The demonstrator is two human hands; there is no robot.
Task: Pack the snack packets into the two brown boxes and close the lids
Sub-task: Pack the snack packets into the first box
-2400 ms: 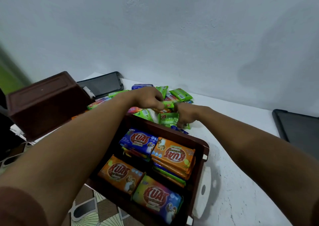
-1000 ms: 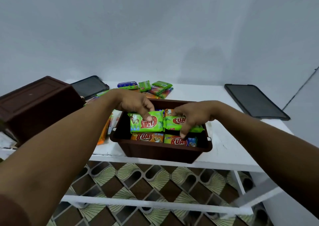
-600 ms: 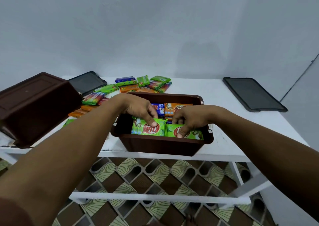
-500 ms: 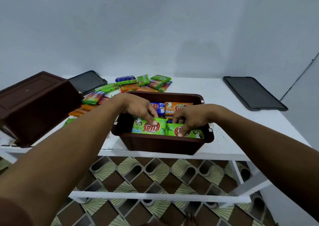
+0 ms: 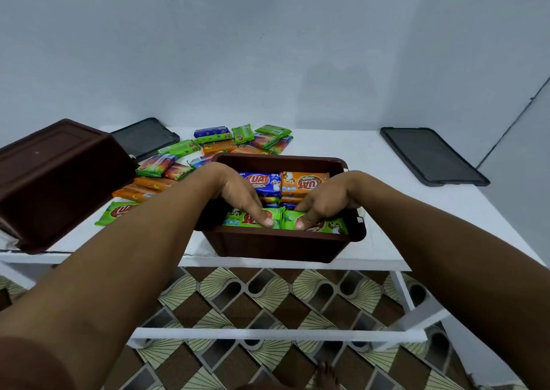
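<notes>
An open brown box (image 5: 276, 245) stands at the table's front edge, filled with snack packets. My left hand (image 5: 238, 194) presses a green packet (image 5: 238, 219) down in the box's near row. My right hand (image 5: 324, 200) presses a second green packet (image 5: 333, 226) beside it. A blue packet (image 5: 265, 181) and an orange packet (image 5: 303, 182) lie in the far row. The other brown box (image 5: 56, 178) sits tilted at the left, its bottom facing me. Several loose packets (image 5: 214, 145) lie on the table behind and left of the open box.
A dark lid (image 5: 431, 154) lies flat at the back right of the white table (image 5: 387, 249); another dark lid (image 5: 143, 136) lies at the back left. A wall rises close behind. Patterned floor shows below the table frame.
Both hands carried two green packets from the loose pile into the open box and pushed them down into the near row. The camera view pulled back and down.
</notes>
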